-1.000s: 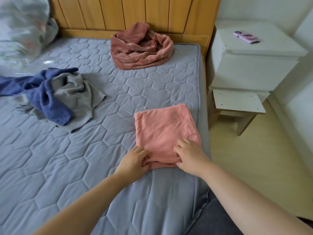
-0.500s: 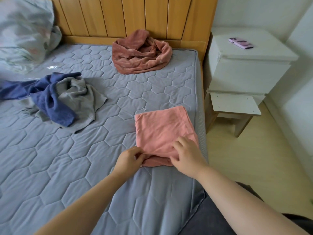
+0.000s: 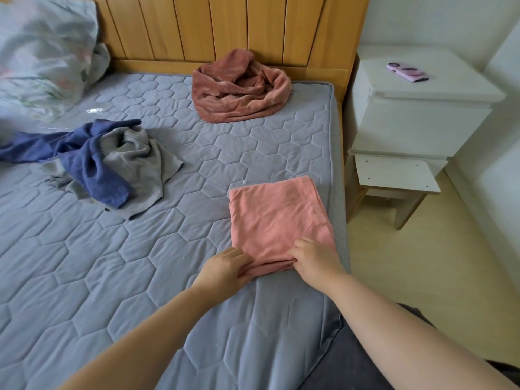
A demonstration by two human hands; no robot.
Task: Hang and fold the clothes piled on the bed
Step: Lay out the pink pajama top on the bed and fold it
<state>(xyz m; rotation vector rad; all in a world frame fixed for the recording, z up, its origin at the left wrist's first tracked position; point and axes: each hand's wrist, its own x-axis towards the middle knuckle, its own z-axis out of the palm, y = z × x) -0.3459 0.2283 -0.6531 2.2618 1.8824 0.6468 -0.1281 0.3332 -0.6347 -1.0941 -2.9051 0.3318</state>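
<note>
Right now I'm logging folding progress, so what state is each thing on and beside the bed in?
pink garment: folded flat, near edge gripped by both hands
left hand: gripping it
right hand: gripping it
reddish-brown garment: crumpled, unfolded
blue garment: crumpled over grey one
grey garment: crumpled
phone: lying flat on nightstand

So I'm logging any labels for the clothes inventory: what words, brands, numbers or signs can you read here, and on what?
None can be read.
pink folded garment: no tag or print shows.
phone on the nightstand: dark marks on its case, too small to read.
</note>
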